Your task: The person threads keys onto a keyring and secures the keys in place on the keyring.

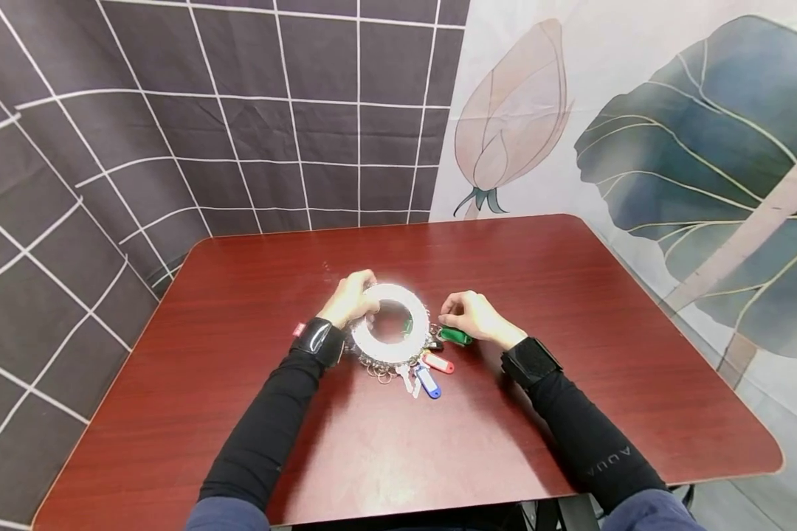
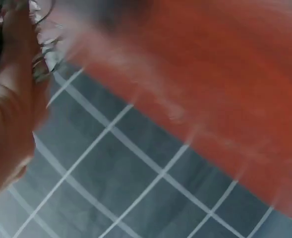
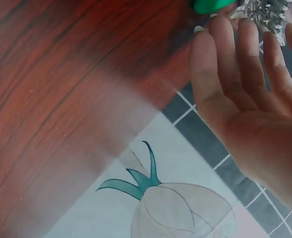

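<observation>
My left hand [image 1: 350, 297] grips the upper left side of a large white, glare-bright ring [image 1: 417, 313], thumb toward its opening. Small metal rings [image 1: 380, 369] edge it, with silver keys [image 1: 406, 378], a blue key tag [image 1: 428, 382] and a red key tag [image 1: 438, 363] at its lower right. Close by on the right, a green key tag [image 1: 455, 336] lies below the fingers of my right hand [image 1: 474, 316]. In the right wrist view that hand [image 3: 250, 94] has extended fingers and an unfilled palm. The left wrist view is blurred; metal pieces [image 2: 41, 59] show beside the fingers.
A reddish-brown wooden table [image 1: 272, 442] lies beneath everything. A small red piece [image 1: 299, 330] shows beside the left wrist. Behind the table hang a dark grey gridded cloth [image 1: 252, 125] and a white cloth with a printed bud and leaf [image 1: 511, 110].
</observation>
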Available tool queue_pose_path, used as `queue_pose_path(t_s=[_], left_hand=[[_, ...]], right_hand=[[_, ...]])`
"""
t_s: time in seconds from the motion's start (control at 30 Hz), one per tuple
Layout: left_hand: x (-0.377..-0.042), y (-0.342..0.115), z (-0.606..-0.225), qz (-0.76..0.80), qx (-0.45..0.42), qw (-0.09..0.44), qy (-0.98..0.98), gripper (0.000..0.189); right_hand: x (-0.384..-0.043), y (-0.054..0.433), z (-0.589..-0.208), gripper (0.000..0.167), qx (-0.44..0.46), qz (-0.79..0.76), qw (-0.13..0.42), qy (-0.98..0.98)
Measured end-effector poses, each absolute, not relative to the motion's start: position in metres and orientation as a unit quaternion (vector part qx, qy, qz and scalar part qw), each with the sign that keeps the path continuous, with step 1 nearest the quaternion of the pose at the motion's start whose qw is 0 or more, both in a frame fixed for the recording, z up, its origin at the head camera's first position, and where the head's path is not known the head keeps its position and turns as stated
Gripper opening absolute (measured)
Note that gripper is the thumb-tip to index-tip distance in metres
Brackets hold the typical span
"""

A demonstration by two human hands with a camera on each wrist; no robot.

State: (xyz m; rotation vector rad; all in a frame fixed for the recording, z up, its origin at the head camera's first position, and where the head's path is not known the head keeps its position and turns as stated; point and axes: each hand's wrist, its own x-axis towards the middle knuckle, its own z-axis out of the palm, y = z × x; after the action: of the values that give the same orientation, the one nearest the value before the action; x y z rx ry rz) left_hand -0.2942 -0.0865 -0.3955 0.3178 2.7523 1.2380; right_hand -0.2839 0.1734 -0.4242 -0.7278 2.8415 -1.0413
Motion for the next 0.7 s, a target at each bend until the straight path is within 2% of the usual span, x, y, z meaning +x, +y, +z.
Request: queue_pose_path(t_s=[0.07,0.17,0.23,0.3,0.4,0.6,0.7], left_hand=[[-0.294,-0.083,-0.381,0.465,0.140,0.060,0.872,0.028],[-0.292,-0.075,-0.354,0.488,0.184,0.046,0.852,0.030],[-0.289,-0.071,-0.334,0.467,0.208,0.021,0.859,0.030],[-0.285,-0.068,-0.316,0.454,0.230,-0.005,0.861,0.029],[-0.280,-0.067,-0.293,0.440,0.263,-0.041,0.858,0.026],[-0.273,-0.073,-0.265,0.438,0.271,-0.106,0.850,0.028],[-0.270,-0.077,-0.257,0.454,0.269,-0.120,0.841,0.029]], right_hand=[[-0.284,0.174,-0.421,0.013,-0.251,-0.349,0.036,0.902],[-0.284,0.173,-0.415,0.033,-0.280,-0.408,0.100,0.863],[-0.285,0.170,-0.411,0.047,-0.281,-0.454,0.137,0.834],[-0.285,0.164,-0.407,0.058,-0.266,-0.506,0.152,0.806],[-0.284,0.152,-0.399,0.068,-0.228,-0.553,0.099,0.795],[-0.282,0.134,-0.383,0.046,-0.175,-0.640,-0.078,0.744],[-0.280,0.132,-0.378,0.043,-0.163,-0.681,-0.157,0.697]])
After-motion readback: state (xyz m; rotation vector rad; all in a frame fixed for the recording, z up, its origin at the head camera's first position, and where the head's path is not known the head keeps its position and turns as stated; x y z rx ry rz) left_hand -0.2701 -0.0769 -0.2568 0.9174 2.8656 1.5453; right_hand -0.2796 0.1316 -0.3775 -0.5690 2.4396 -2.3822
